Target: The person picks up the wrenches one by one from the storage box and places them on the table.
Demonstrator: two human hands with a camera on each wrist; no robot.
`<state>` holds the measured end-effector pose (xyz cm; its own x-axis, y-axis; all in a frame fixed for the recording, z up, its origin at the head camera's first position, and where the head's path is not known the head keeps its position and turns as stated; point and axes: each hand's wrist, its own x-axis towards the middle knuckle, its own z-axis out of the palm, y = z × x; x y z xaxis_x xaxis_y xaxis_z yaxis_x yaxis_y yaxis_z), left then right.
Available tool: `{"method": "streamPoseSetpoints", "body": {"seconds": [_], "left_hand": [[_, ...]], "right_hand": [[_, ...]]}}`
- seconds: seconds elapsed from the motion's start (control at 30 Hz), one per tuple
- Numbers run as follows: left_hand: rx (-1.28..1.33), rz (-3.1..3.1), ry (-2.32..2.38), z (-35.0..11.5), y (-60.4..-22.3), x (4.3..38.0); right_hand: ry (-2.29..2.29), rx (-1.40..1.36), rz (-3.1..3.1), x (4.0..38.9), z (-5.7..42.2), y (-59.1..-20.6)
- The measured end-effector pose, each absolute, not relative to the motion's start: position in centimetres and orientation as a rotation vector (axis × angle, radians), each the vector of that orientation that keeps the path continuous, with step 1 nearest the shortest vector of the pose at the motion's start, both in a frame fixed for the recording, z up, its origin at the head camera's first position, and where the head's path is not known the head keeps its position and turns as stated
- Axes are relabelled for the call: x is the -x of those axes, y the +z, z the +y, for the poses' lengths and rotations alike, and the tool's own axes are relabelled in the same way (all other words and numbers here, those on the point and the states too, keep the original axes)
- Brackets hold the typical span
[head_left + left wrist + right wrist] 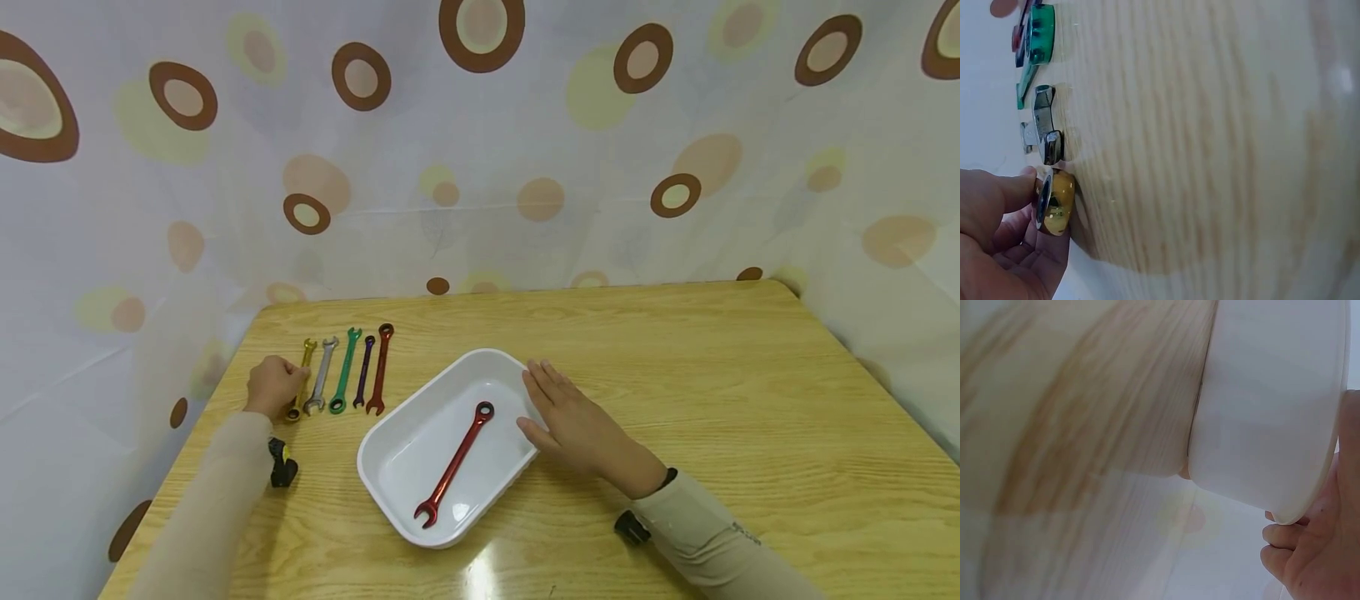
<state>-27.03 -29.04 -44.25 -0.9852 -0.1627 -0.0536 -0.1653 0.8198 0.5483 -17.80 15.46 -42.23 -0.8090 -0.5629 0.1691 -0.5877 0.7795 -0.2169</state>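
Note:
At the left end of a row of wrenches, my left hand [274, 386] pinches the gold combination wrench [305, 364] between thumb and fingers. Its ring end [1065, 203] shows close up in the left wrist view, near the tabletop. My right hand [573, 421] lies with straight fingers at the right rim of a white plastic bin [408, 446]. A red combination wrench [458, 459] lies aslant inside that bin, ring end toward the far right. In the right wrist view the bin's outer wall [1266, 406] stands beside the fingers.
Right of the gold wrench lie a silver wrench [322, 375], a green one [347, 368], a short purple one [364, 372] and another red one [381, 367]. The wooden table [712, 375] meets a patterned curtain [480, 233] at its back edge.

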Motion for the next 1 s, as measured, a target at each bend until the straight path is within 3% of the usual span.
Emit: {"method": "streamPoseSetpoints", "body": {"seconds": [1.0], "left_hand": [[0.341, 3.054, 0.906, -28.47, -43.74, 26.34]], "right_hand": [[0.405, -0.93, -2.853, 17.87, 15.37, -42.53]]}}
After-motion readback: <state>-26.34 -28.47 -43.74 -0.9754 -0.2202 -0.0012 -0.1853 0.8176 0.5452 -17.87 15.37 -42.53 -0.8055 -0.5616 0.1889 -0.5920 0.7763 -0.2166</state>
